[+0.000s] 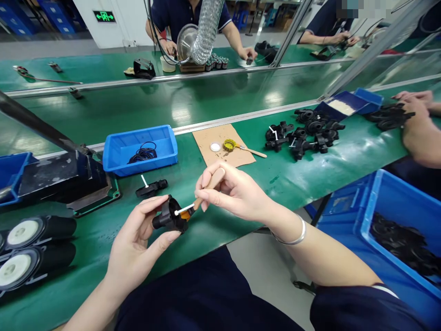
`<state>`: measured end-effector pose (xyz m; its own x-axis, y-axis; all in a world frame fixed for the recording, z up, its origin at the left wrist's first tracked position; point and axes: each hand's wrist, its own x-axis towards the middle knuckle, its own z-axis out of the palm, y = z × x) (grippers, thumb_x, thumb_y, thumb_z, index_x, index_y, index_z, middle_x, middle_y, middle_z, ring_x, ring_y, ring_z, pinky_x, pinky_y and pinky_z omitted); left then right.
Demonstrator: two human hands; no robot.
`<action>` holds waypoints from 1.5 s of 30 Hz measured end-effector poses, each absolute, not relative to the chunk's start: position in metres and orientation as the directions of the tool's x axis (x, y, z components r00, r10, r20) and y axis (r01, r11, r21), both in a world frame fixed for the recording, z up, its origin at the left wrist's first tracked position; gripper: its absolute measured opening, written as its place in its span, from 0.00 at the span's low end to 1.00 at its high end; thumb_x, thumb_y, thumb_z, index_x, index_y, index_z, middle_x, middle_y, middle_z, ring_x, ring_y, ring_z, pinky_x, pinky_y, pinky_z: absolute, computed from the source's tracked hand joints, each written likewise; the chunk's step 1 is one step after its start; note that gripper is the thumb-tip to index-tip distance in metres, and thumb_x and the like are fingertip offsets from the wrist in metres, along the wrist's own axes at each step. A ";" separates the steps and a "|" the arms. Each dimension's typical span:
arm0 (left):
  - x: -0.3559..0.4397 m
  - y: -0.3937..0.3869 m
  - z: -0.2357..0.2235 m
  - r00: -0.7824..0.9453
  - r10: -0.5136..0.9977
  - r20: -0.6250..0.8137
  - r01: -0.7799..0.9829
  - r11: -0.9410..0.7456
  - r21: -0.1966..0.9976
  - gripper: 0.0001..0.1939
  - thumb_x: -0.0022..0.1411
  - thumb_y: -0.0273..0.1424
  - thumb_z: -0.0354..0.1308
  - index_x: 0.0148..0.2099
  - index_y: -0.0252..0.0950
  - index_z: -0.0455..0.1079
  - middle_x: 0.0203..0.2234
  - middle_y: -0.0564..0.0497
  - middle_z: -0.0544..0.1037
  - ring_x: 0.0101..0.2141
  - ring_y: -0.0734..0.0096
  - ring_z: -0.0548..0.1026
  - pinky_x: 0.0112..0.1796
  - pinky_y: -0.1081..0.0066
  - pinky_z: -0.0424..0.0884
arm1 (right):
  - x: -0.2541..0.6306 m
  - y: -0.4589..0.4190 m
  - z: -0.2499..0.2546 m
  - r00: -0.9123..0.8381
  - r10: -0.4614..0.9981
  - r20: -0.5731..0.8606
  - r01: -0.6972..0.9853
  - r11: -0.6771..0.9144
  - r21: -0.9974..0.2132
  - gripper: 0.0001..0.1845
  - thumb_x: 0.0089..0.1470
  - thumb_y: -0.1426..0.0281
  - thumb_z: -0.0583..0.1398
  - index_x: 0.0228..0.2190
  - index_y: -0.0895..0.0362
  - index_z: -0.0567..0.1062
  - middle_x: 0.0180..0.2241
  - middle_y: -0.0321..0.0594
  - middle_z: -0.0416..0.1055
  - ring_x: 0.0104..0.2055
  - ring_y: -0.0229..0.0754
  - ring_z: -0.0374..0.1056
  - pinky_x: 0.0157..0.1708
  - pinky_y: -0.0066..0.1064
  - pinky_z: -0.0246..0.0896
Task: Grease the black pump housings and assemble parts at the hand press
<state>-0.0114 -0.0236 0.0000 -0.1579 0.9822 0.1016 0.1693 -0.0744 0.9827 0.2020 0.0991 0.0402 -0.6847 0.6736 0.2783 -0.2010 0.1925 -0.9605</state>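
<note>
My left hand [139, 241] grips a round black plastic housing [168, 216] between thumb and fingers, its hollow side turned to the right. A thin white rod [185, 209] sticks out of the housing. My right hand [230, 191] pinches a small brush [197, 202] by its wooden handle. The bristles point down-left into the housing's opening; whether they touch its wall I cannot tell. Just behind my left hand lies another black plastic part [151, 187] with a white rod standing up from it.
Beyond my hands, cardboard [213, 133] carries a yellow dish [228, 145], a white cap [215, 146] and a second brush [255, 151]. A blue tray [141, 168] with black rings stands left. Black parts [301, 140] and a blue bin [370, 216] are right. Co-workers' hands work opposite and far right.
</note>
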 end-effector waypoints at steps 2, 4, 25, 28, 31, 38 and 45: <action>-0.012 -0.023 -0.004 -0.134 0.964 0.231 0.226 -0.197 0.954 0.29 0.56 0.25 0.69 0.59 0.46 0.70 0.57 0.47 0.70 0.58 0.61 0.72 0.57 0.66 0.73 | 0.202 0.100 0.039 -0.684 0.682 0.257 -0.230 0.133 -0.964 0.12 0.58 0.69 0.65 0.32 0.58 0.66 0.37 0.34 0.66 0.30 0.33 0.75 0.30 0.26 0.71; -0.013 -0.022 -0.007 -0.090 0.932 0.350 0.269 -0.316 0.910 0.32 0.55 0.21 0.69 0.60 0.46 0.69 0.59 0.46 0.69 0.59 0.58 0.71 0.55 0.63 0.74 | 0.202 0.100 0.038 -0.680 0.693 0.241 -0.260 0.080 -0.962 0.12 0.58 0.69 0.66 0.32 0.58 0.66 0.37 0.33 0.66 0.30 0.33 0.75 0.30 0.26 0.71; -0.047 -0.011 -0.039 0.094 0.638 0.765 0.668 -0.610 0.426 0.20 0.46 0.20 0.74 0.39 0.41 0.72 0.41 0.49 0.79 0.51 0.50 0.78 0.49 0.46 0.77 | 0.193 0.094 0.015 -0.692 0.697 -0.187 -0.310 -0.521 -0.795 0.20 0.53 0.60 0.69 0.31 0.59 0.65 0.27 0.36 0.76 0.23 0.34 0.74 0.26 0.25 0.73; -0.037 -0.009 -0.031 0.088 0.625 0.776 0.693 -0.598 0.403 0.22 0.46 0.17 0.72 0.40 0.43 0.72 0.43 0.51 0.78 0.50 0.53 0.79 0.50 0.46 0.77 | 0.192 0.092 0.011 -0.635 0.760 -0.142 -0.344 -0.442 -0.829 0.21 0.53 0.60 0.69 0.33 0.58 0.65 0.27 0.35 0.76 0.25 0.36 0.75 0.27 0.27 0.74; -0.024 -0.007 -0.019 0.056 0.643 0.764 0.690 -0.577 0.436 0.25 0.46 0.15 0.71 0.41 0.45 0.71 0.45 0.52 0.78 0.49 0.55 0.80 0.50 0.46 0.78 | 0.193 0.091 0.013 -0.573 0.819 -0.037 -0.377 -0.303 -0.875 0.21 0.52 0.62 0.70 0.34 0.57 0.64 0.26 0.32 0.75 0.26 0.37 0.76 0.28 0.28 0.74; -0.022 -0.010 -0.017 0.005 0.711 0.704 0.608 -0.561 0.562 0.29 0.41 0.17 0.74 0.44 0.45 0.73 0.45 0.54 0.79 0.47 0.54 0.80 0.50 0.47 0.78 | 0.197 0.087 0.024 -0.475 0.857 0.203 -0.298 0.060 -0.953 0.15 0.57 0.64 0.67 0.33 0.57 0.66 0.28 0.32 0.72 0.30 0.35 0.76 0.33 0.29 0.74; -0.018 -0.015 -0.009 -0.059 0.776 0.628 0.557 -0.496 0.666 0.42 0.39 0.18 0.76 0.55 0.49 0.70 0.50 0.51 0.77 0.49 0.56 0.79 0.50 0.54 0.78 | 0.207 0.082 0.033 -0.366 0.807 0.463 -0.277 0.380 -0.882 0.06 0.61 0.71 0.63 0.35 0.55 0.69 0.35 0.35 0.70 0.37 0.36 0.75 0.38 0.32 0.76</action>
